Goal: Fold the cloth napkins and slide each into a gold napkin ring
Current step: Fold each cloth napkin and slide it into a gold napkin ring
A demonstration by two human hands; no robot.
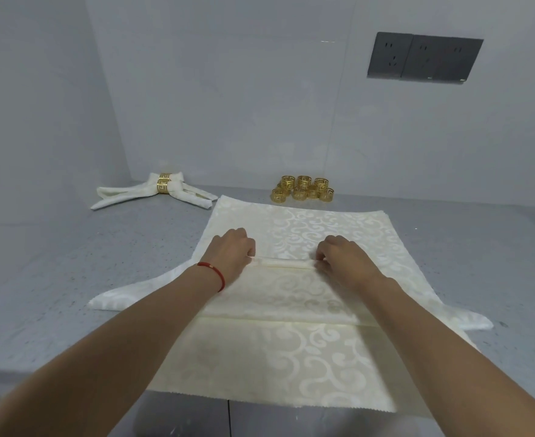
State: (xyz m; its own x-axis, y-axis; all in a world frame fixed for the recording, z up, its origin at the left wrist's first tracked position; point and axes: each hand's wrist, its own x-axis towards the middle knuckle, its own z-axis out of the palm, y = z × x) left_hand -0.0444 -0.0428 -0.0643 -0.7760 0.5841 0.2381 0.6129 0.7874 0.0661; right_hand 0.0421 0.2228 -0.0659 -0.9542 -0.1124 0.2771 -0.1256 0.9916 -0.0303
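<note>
Both forearms reached in from the near edge over the napkin stack point(307, 357) on the grey table point(70, 263). Left hand point(233, 252), red bracelet point(215, 274) on its wrist, and right hand point(341, 255) each had fingers curled round an end of the top napkin point(283, 288), rolled to a thin tube there. Loose gold rings point(302, 188) sat clustered behind the stack; two ringed napkins point(155, 192) lay far left by the wall

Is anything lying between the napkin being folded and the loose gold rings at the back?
Nothing visible does. Past the folded napkin gripped by both hands lies only the flat napkin stack, then bare table before the gold rings.
</note>
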